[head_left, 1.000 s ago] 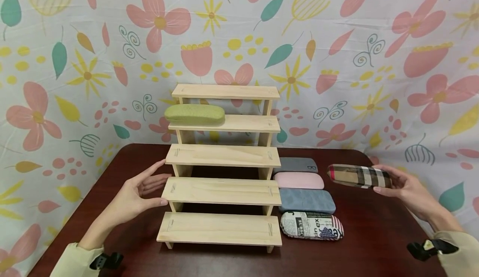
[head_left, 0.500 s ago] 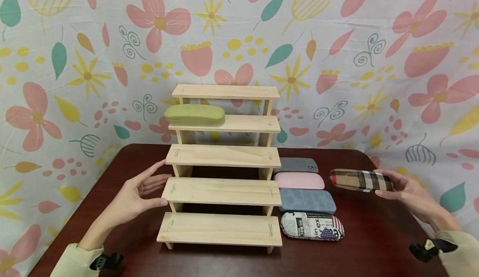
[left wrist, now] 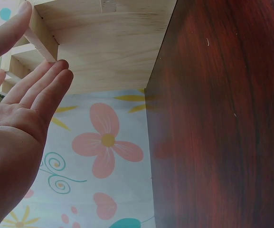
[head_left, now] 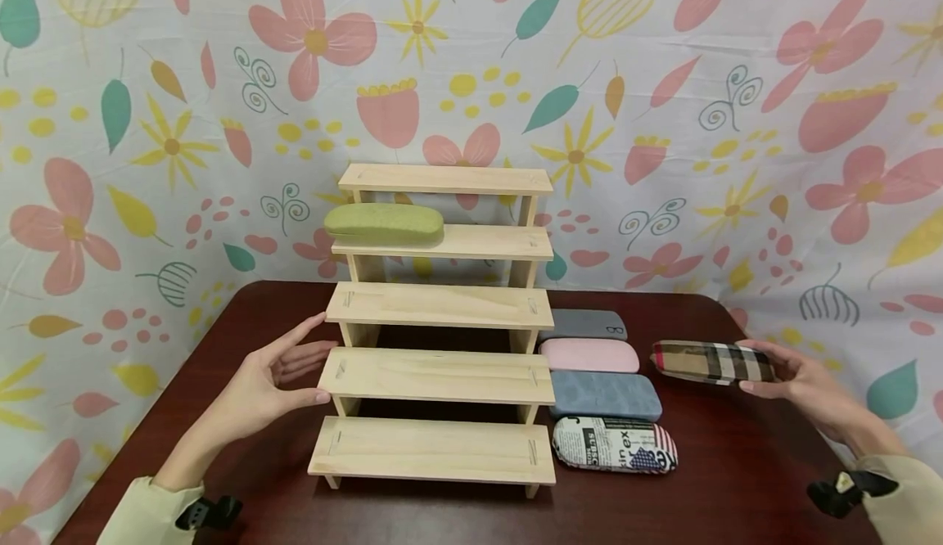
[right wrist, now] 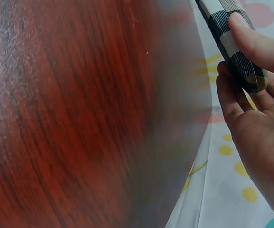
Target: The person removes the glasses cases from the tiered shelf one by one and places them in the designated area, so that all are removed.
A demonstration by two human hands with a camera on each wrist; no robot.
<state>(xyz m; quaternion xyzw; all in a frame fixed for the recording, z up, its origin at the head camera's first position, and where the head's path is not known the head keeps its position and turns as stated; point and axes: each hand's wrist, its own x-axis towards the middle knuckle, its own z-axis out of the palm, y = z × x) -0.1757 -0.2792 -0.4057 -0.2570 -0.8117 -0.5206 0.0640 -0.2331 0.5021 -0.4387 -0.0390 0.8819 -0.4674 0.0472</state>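
A plaid glasses case [head_left: 696, 362], tan with black, white and red bands, is pinched at its right end by my right hand [head_left: 806, 389]. The right wrist view shows the thumb on top of the plaid case [right wrist: 227, 35] and fingers beneath, above the table. My left hand [head_left: 268, 377] rests its fairly straight fingers at the left ends of the steps of a pale wooden stepped rack [head_left: 435, 375]. In the left wrist view, its fingertips meet the edge of a wooden board [left wrist: 42, 45]. A green glasses case [head_left: 383, 226] lies at the left of the rack's second-highest step.
Right of the rack, a column of glasses cases lies on the dark red table [head_left: 737, 479]: grey [head_left: 585, 324], pink [head_left: 589, 355], blue [head_left: 606, 394] and newsprint-patterned [head_left: 615, 444]. A floral cloth [head_left: 471, 54] hangs behind the table.
My right hand has lowered the plaid case a little and shifted it slightly right. My left hand and the rack stay in place.
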